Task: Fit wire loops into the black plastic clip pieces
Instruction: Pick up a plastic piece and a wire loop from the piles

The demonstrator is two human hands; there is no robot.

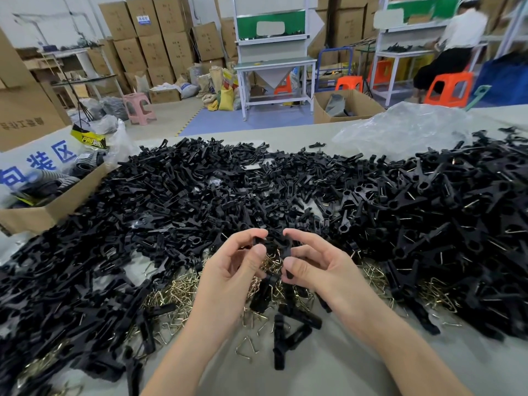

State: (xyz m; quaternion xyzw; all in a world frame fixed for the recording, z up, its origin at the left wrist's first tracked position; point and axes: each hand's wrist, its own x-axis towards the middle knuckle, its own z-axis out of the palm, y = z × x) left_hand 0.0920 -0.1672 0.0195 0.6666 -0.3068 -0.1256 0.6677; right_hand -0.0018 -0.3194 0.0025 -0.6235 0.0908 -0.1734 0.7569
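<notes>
Our fingers (258,251) are curled inward on both sides. The left hand (234,275) and the right hand (323,270) meet at the lower centre of the frame, and their thumbs and forefingers pinch a black plastic clip piece (271,279) between them, just above the tabletop (328,367). We cannot tell whether a wire sits in it.

Directly beneath the hands lies a scatter of brass-coloured bent wire loops (177,292), spreading toward the lower left and lower right. Around and behind them a broad heap of loose black clip pieces (200,195) fills the middle of the frame from edge to edge. In the pile of black clips at the right (457,212), thin wires show among the parts.

At the left edge we see an open brown cardboard box (43,215) touching the heap. A crumpled clear plastic bag (400,130) lies at the upper right. Beyond it, in the top right corner, a person in a white top (463,30) sits at a bench.
</notes>
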